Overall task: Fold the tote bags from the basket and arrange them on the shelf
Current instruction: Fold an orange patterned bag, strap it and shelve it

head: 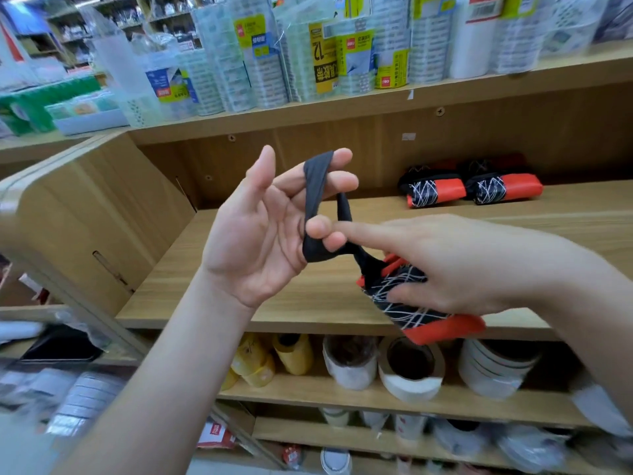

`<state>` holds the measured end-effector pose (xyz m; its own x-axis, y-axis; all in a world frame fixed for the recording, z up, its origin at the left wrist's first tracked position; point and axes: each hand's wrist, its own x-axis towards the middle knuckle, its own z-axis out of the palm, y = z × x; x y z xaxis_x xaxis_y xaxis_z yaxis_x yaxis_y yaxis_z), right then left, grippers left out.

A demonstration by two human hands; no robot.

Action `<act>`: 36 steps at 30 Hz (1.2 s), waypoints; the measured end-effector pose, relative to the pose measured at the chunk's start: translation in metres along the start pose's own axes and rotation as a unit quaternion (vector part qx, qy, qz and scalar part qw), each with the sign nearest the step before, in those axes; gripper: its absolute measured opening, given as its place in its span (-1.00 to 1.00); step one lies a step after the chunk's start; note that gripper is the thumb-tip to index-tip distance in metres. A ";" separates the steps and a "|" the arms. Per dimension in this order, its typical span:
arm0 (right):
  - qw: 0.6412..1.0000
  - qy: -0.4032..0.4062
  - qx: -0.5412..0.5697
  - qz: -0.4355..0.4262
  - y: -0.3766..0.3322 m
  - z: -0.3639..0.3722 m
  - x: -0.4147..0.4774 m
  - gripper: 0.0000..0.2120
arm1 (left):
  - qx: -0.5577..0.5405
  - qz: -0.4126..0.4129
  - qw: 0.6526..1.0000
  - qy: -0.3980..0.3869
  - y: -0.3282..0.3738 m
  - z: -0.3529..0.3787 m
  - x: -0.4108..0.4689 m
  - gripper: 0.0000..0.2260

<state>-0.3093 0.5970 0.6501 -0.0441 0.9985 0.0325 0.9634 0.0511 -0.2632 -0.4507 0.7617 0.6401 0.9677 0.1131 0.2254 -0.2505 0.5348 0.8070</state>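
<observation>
At the middle shelf: two bare hands hold one rolled bag in the air, in front of the board's front edge.
Left hand (253, 231): just left of centre, palm toward the camera, thumb up at 12 o'clock.
Strap (313, 186): a black loop stretched over the two upper left fingers and hooked by the curled lower ones. It runs toward 4 o'clock into the bag.
Right hand (455, 265): at 4 o'clock, wrapped round the bag. Its forefinger is straight, pointing to 9 o'clock, with the tip at the strap beside the left fingers.
Bag (411, 310): a tight roll, black with white lines and orange ends, tilted.
Folded bags (435, 192): two matching rolls side by side at 2 o'clock, near the back of the shelf (274, 296), well apart from the hands.
Tape rolls (409, 371): on the board below, at 5 o'clock.
Packs (342, 56): on the board above, at 12 o'clock, blurred.
</observation>
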 end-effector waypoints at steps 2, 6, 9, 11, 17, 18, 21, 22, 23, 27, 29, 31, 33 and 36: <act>0.999 0.022 -0.029 -0.011 0.001 0.004 0.005 -0.24 | 0.012 0.014 1.000 0.020 -0.002 0.003 -0.001 -0.40; 0.993 0.080 0.088 -0.001 0.019 0.008 0.007 -0.63 | 0.002 0.052 0.988 0.148 -0.012 -0.003 -0.008 -0.72; 0.981 0.066 0.182 -0.007 0.027 0.009 0.009 -0.81 | 0.062 0.000 0.957 0.282 -0.025 -0.008 -0.013 -0.90; 0.966 0.043 0.255 -0.015 0.032 0.010 0.010 -0.84 | 0.149 -0.040 0.935 0.318 -0.030 -0.019 -0.016 -0.75; 0.880 -0.031 0.473 -0.044 0.054 0.017 0.012 -0.82 | 0.544 0.068 0.828 0.117 -0.019 -0.021 -0.032 -0.63; 0.862 -0.041 0.503 -0.049 0.056 0.019 0.013 -0.82 | 0.624 0.071 0.775 0.068 -0.019 -0.021 -0.032 -0.59; 0.801 -0.057 0.591 -0.071 0.063 0.024 0.016 -0.83 | 0.731 0.143 0.664 0.063 -0.023 -0.013 -0.027 -0.74; 0.778 -0.060 0.620 -0.082 0.065 0.027 0.017 -0.80 | 0.661 0.153 0.730 0.085 -0.024 -0.010 -0.025 -0.81; 0.752 -0.067 0.650 -0.087 0.066 0.031 0.018 -0.72 | 0.550 0.150 0.816 0.097 -0.022 -0.006 -0.023 -0.87; 0.631 -0.111 0.757 -0.125 0.063 0.050 0.023 -0.64 | 0.225 0.117 0.966 0.057 -0.019 -0.007 -0.015 -0.74; 0.560 -0.131 0.801 -0.166 0.058 0.054 0.024 -0.66 | 0.110 0.076 0.990 0.050 -0.021 -0.010 -0.008 -0.62; 0.568 -0.108 0.801 -0.152 0.057 0.057 0.020 -0.51 | 0.004 0.043 0.998 0.035 -0.021 -0.015 -0.006 -0.56; 0.662 -0.024 0.744 -0.091 0.063 0.059 0.011 -0.33 | -0.034 0.028 0.999 0.026 -0.019 -0.021 -0.005 -0.50; 0.819 0.074 0.569 -0.017 0.060 0.046 -0.002 -0.27 | -0.032 0.005 0.999 0.022 -0.017 -0.026 -0.003 -0.43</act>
<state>-0.2632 0.5994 0.5898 0.0482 0.9872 0.1520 0.0892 0.1473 -0.9851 -0.4484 0.7741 0.6109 0.9656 0.1544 0.2091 -0.2599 0.5864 0.7672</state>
